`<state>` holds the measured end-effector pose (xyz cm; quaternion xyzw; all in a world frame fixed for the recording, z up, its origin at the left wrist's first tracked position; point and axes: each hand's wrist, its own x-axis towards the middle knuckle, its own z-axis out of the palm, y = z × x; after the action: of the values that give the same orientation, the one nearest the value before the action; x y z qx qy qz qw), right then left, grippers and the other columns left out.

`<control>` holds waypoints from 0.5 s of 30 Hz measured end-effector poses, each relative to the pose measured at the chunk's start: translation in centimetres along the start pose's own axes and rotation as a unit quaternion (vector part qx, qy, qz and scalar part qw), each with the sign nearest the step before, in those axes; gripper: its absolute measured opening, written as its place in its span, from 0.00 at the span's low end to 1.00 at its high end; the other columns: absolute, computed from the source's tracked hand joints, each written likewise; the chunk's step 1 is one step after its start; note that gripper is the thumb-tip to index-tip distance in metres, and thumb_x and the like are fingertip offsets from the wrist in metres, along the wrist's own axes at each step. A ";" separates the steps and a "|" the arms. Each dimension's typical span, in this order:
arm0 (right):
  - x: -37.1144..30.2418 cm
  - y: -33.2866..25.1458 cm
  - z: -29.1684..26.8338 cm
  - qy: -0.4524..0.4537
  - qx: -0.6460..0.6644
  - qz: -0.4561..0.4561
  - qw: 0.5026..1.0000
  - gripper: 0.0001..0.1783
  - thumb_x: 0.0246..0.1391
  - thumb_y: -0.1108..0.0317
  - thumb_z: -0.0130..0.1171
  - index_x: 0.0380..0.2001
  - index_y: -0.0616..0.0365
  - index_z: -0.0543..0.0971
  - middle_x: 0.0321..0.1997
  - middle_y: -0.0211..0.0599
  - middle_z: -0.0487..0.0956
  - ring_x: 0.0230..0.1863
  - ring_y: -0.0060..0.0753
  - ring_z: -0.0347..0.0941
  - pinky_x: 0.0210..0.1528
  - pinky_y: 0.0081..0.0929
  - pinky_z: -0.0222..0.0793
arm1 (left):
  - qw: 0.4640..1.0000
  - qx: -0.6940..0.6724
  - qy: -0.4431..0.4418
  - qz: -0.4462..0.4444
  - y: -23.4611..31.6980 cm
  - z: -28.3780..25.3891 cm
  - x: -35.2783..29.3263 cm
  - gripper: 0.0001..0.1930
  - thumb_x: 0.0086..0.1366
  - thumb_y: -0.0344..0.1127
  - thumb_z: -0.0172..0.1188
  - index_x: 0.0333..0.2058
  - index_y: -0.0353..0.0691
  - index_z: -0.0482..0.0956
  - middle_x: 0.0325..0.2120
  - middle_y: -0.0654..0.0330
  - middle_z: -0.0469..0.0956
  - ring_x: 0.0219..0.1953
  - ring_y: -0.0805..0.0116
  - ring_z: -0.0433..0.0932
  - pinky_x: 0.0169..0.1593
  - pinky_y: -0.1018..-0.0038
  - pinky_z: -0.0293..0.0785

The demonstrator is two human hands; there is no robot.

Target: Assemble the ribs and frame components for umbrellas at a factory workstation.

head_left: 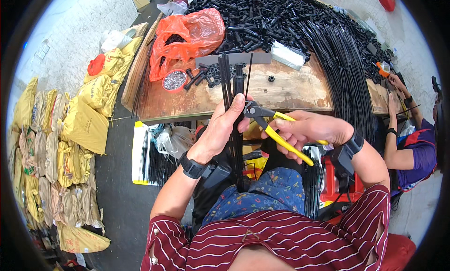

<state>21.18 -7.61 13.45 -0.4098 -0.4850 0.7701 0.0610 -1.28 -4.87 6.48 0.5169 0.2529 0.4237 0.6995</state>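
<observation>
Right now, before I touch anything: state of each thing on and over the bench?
Left hand: closed around upright black rods
Right hand: gripping the pliers
Pliers: handles spread; bite unclear
Orange bag: open, crumpled, dark contents showing
Round tub: open, filled with small silvery pieces
Black parts: heaped loose
Long rod bundle: fanned out, unheld
White packet: lying down
Wooden bench: surface worn, patchy

I see the table [290,90] at the worker's [276,224] twelve o'clock. On it, a bag [206,29] lies at eleven, a heap [262,18] at twelve, sticks [340,64] at one. Sacks [84,130] lie from nine to ten.
</observation>
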 end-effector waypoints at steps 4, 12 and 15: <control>0.8 1.4 1.6 0.036 0.029 -0.047 0.998 0.26 0.66 0.47 0.42 0.47 0.61 0.71 0.24 0.28 0.71 0.21 0.20 0.70 0.24 0.20 0.70 | 1.000 0.011 0.027 0.010 -0.2 0.2 0.0 0.20 0.72 0.51 0.44 0.43 0.38 0.69 0.22 0.68 0.66 0.21 0.79 0.61 0.27 0.79 0.57; -0.4 0.2 1.7 0.067 -0.048 -0.029 0.996 0.24 0.64 0.46 0.44 0.42 0.59 0.70 0.23 0.28 0.70 0.20 0.19 0.69 0.19 0.19 0.69 | 0.998 -0.053 -0.015 -0.023 0.4 -0.3 -0.2 0.21 0.72 0.51 0.43 0.44 0.37 0.70 0.20 0.67 0.66 0.21 0.78 0.62 0.27 0.79 0.57; -0.9 -1.2 1.0 0.058 -0.107 -0.008 0.993 0.24 0.64 0.46 0.45 0.37 0.60 0.70 0.21 0.29 0.70 0.20 0.22 0.70 0.18 0.21 0.70 | 0.998 -0.033 -0.040 -0.026 0.6 -0.3 -0.1 0.21 0.72 0.51 0.43 0.44 0.37 0.70 0.20 0.66 0.66 0.22 0.78 0.62 0.28 0.79 0.58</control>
<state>20.68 -8.11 15.11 -0.4539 -0.5635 0.6884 0.0503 -1.81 -4.76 6.91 0.5034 0.2241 0.3921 0.7366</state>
